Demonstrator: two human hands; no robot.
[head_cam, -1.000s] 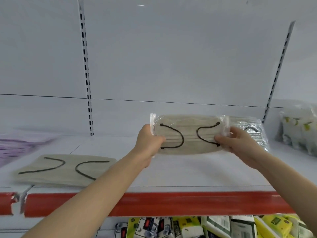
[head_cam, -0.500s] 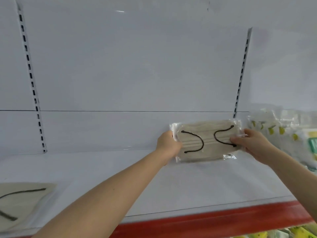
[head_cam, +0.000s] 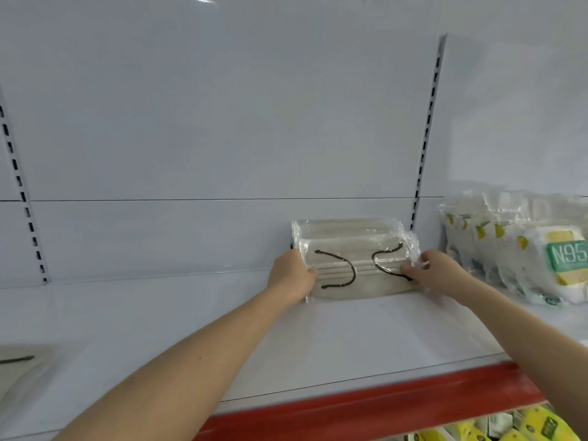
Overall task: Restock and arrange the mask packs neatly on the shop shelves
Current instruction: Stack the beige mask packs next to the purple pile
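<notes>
1. I see the left hand (head_cam: 291, 275) gripping one end of the beige mask pack (head_cam: 359, 268)
2. The right hand (head_cam: 440, 276) pinches the other end
3. It rests on the shelf (head_cam: 191, 329) against a second pack (head_cam: 346, 225)

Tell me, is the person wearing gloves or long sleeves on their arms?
No. The left arm and right arm are bare right to the picture's edge, so no sleeves show. The left hand and right hand wear no gloves. I can see no watch, bracelet or ring either.
</notes>
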